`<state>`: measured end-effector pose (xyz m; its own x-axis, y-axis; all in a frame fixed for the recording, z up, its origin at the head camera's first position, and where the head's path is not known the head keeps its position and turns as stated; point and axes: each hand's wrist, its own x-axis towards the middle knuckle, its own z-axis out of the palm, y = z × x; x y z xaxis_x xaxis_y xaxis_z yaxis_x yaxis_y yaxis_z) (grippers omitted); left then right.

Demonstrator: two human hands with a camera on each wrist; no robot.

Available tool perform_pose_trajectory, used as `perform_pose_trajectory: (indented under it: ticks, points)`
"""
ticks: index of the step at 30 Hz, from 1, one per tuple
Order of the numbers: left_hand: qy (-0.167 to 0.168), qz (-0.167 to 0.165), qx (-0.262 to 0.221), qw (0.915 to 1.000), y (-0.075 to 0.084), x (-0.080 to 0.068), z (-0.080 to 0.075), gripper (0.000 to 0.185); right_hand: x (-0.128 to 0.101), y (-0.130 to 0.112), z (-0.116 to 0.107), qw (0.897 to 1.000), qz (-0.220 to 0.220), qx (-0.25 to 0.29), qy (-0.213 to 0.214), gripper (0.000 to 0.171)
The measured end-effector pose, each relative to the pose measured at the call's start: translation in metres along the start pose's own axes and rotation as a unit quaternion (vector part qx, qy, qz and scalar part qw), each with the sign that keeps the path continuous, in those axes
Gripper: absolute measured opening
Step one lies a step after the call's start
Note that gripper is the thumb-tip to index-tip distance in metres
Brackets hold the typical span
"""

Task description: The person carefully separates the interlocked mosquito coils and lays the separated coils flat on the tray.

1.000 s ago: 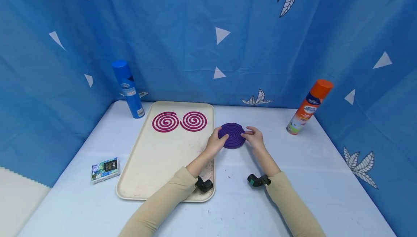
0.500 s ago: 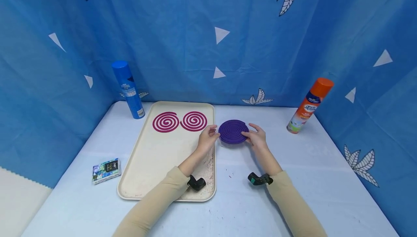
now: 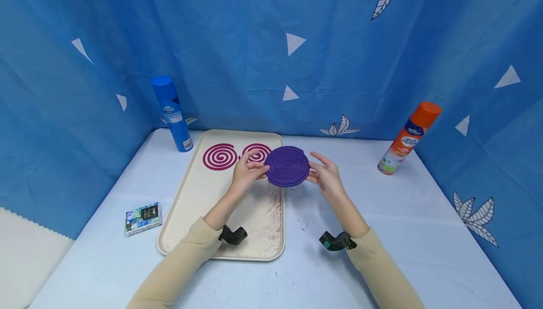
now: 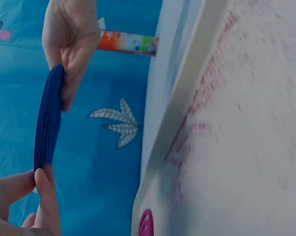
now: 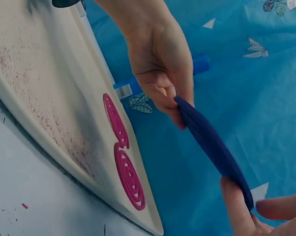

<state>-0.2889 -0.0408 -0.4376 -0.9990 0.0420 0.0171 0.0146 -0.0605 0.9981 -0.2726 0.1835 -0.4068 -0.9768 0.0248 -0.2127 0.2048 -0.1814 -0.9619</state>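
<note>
A pale blue table (image 3: 382,233) stands in a booth of blue cloth (image 3: 254,63) printed with white triangles and leaf sprigs, the cloth closing it in behind and on both sides. On the table lies a cream tray (image 3: 193,214), its near half dusted with reddish crumbs, and the rest is placed from this tray. At its far end lie two magenta spiral coils (image 3: 220,156) side by side — the right-hand one is partly hidden behind the purple coil disc (image 3: 287,166), which is held in the air above the tray's far right corner, lifted clear of the table. The left hand (image 3: 245,174) pinches the disc's left edge, thumb and fingers closed on it; the right hand (image 3: 325,177) holds the right edge, fingers clamped on the rim — the wrist views show the disc edge-on, gripped at both ends. A blue spray can (image 3: 173,114) stands upright just beyond the tray's far left corner, against the cloth. An orange-capped spray can (image 3: 408,138) stands well to the right of the tray, near the right wall of cloth. A small printed box (image 3: 143,218) lies on the table just left of the tray's near end; its print is too small to read. Both forearms wear beige sleeves and are cut off by the bottom edge. The labels on both cans are too blurred to make out.
</note>
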Motion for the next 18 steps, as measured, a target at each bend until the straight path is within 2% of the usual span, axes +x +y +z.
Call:
perform_pose_trajectory:
  ticks: [3, 7, 12, 18]
  points:
    - [-0.002, 0.007, 0.009, 0.9999, 0.005, -0.006, -0.01, 0.058, -0.006, 0.0, 0.0, 0.999, -0.013, -0.024, -0.02, 0.053]
    - [0.003, 0.035, 0.027, 0.999, 0.01, -0.012, -0.017, 0.054, -0.01, 0.002, 0.001, 0.998, -0.026, -0.048, -0.029, 0.053]
    - [0.021, 0.061, 0.035, 0.9973, 0.015, -0.017, -0.018, 0.05, -0.014, 0.002, 0.004, 0.998, -0.034, -0.053, -0.022, 0.052]
    - [0.02, 0.079, 0.058, 0.995, 0.016, -0.02, -0.016, 0.047, -0.016, 0.001, 0.005, 0.998, -0.022, -0.05, -0.006, 0.049]
